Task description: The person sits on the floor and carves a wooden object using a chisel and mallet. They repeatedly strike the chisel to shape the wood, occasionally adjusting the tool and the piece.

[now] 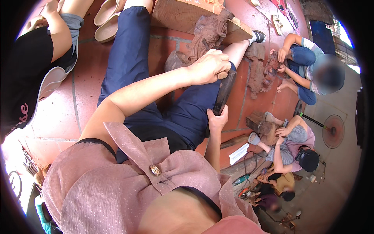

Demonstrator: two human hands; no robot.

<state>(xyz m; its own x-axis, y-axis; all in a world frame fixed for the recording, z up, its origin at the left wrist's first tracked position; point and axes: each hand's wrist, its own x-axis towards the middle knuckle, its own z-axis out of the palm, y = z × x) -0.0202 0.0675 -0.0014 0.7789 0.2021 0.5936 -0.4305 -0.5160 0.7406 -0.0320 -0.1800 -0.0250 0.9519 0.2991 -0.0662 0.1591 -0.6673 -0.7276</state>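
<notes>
My left hand [210, 67] is closed in a fist around a wooden-handled carving tool [222, 75]. Only the round end of its handle shows; the working end is hidden. Just beyond the fist, a carved brown wooden figure [208, 35] leans against a thick timber block [175, 15]. My right hand [217, 120] grips the lower end of a dark, flat-sided bar [224, 91], which looks like a wooden mallet. The bar slants up over my right leg, its upper end close beside the left fist and the tool handle. Whether bar and handle touch, I cannot tell.
Red floor tiles [87, 97] surround my outstretched legs. A person in black [27, 66] sits at left beside pale clogs [107, 27]. At right, people [307, 66] work on carved wood pieces [259, 74]. A fan [333, 131], cables and a green power tool [240, 179] are farther right.
</notes>
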